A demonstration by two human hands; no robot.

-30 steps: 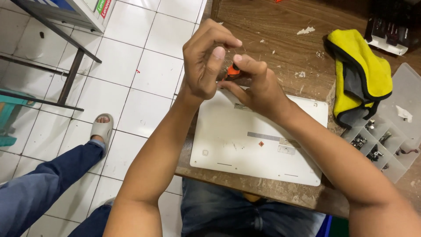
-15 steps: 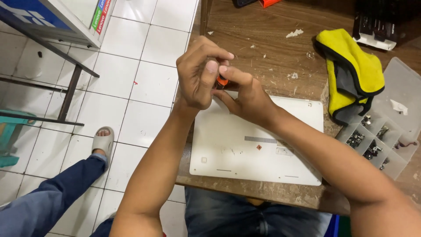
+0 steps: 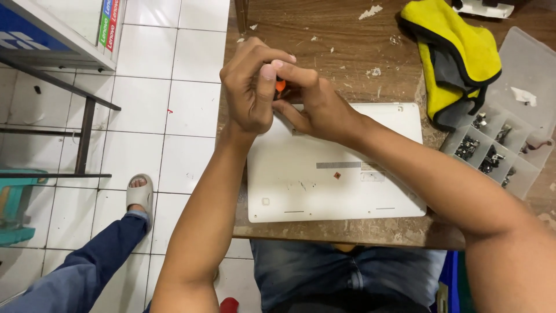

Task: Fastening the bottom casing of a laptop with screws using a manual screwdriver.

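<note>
I pinch one small orange-handled tool (image 3: 280, 85) between the fingertips of both hands, my left hand (image 3: 250, 87) curled tight over it and my right hand (image 3: 315, 104) closed against it from the side, above the far left corner of one white laptop (image 3: 336, 174) lying base-up along the wooden tabletop's (image 3: 336, 40) near edge. Towards the right edge lie one yellow-and-grey cloth (image 3: 457, 58) and one clear plastic compartment box (image 3: 509, 133) holding small dark parts.

A worn wooden table (image 3: 347, 35) carries a white laptop (image 3: 324, 179) turned bottom side up, near the front edge. To its right lie a yellow cloth (image 3: 457, 52) and a clear box (image 3: 509, 139) with small parts.
</note>
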